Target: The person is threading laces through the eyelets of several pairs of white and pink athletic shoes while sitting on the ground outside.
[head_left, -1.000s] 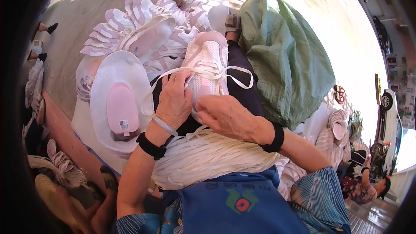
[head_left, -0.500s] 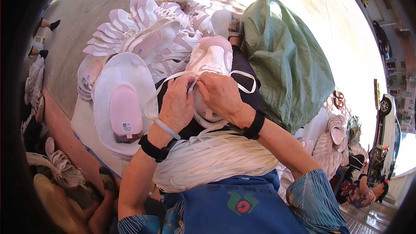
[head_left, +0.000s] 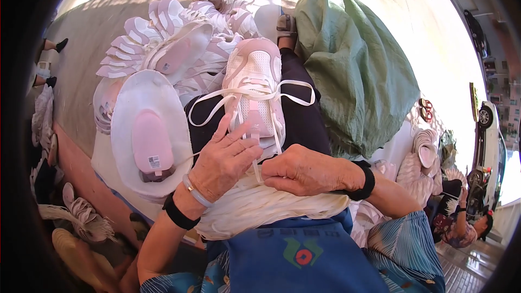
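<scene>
A pink and white sneaker [head_left: 254, 84] lies on my lap, toe pointing away, with loose white laces [head_left: 296, 93] looping out to both sides. My left hand [head_left: 223, 161] rests at the heel end of the sneaker, fingers pinching a lace end. My right hand [head_left: 305, 170] lies just to its right, fingers curled around a lace over a thick bundle of white laces [head_left: 260, 209] on my lap.
A shoe with its white sole turned up [head_left: 146, 130] lies to the left, beside a heap of pink and white sneakers [head_left: 179, 38]. A big green sack [head_left: 358, 65] stands to the right. More shoes lie at far right [head_left: 426, 152]. A person sits at lower right [head_left: 461, 222].
Both hands have slid back from the middle of the sneaker to its heel end, drawing the laces toward me. The sneaker now shows more fully.
</scene>
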The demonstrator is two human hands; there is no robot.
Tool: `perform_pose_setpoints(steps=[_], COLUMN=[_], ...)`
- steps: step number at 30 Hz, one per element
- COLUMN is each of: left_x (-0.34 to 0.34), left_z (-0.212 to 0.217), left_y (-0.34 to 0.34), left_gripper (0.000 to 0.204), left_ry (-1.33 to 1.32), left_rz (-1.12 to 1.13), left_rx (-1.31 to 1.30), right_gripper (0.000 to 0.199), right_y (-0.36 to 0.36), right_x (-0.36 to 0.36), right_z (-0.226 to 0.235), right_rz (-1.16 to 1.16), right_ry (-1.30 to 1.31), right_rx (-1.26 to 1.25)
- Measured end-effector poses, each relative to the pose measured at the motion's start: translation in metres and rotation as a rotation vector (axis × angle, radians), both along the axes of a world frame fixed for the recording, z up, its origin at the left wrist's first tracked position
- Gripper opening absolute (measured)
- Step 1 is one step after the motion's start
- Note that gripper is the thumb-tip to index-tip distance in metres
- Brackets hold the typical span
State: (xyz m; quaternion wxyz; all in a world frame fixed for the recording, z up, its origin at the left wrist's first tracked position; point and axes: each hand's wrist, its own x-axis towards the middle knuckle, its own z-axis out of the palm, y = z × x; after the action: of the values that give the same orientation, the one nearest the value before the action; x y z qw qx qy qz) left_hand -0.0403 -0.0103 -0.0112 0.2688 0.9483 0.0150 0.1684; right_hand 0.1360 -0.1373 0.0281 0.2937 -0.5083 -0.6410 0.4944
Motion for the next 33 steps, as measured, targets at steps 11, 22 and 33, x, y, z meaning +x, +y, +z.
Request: perform_pose_setpoints(steps=[11,22,33], left_x=[-0.014,0.01,0.038], left_z=[0.009,0.025,-0.002], left_y=[-0.039,0.007,0.017], left_gripper=[0.018,0.028,0.016], left_ry=[0.384,0.309,0.111], left_rz=[0.218,0.563,0.442], left_rx=[-0.585,-0.876,-0.197], right_gripper=[0.03,0.01,0.01], right_y=[0.012,0.022,0.009], right_x=[0.041,0.037,0.045], right_z=[-0.019,-0.05,-0.084], right_rz=[-0.252,-0.539,-0.666], right_ry=[0.451,-0.23,-0.055], right_rx=[-0.183,0.262,0.123])
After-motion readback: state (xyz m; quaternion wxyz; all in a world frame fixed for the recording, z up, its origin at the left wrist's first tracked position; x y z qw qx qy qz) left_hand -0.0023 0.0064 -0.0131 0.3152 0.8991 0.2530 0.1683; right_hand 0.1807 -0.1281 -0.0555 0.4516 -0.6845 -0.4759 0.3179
